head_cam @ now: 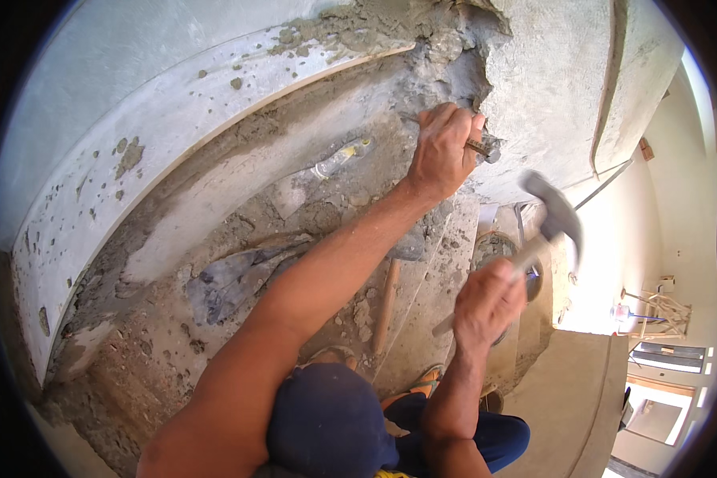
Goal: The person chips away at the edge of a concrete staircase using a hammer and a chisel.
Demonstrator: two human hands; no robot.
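My left hand point(446, 149) grips a metal chisel point(481, 147) against the broken edge of a plastered masonry wall point(549, 77). The tip of the chisel points left toward rough mortar, and its flattened head shows right of the fist. My right hand point(491, 302) holds a claw hammer point(552, 209) by its light handle; the hammer is blurred and its head is apart from the chisel. Above the left hand is a jagged hollow point(463, 71) in the wall. A wooden-handled hammer point(387, 305) with a dark head lies on the ground between my arms.
A curved pale slab point(173, 113) spattered with mortar runs along the left. Below it lie a crumpled plastic bag point(233, 284), a plastic bottle point(342, 158) and rubble. A round bucket point(502, 251) stands beyond the right hand. A wooden frame point(663, 313) stands farther off.
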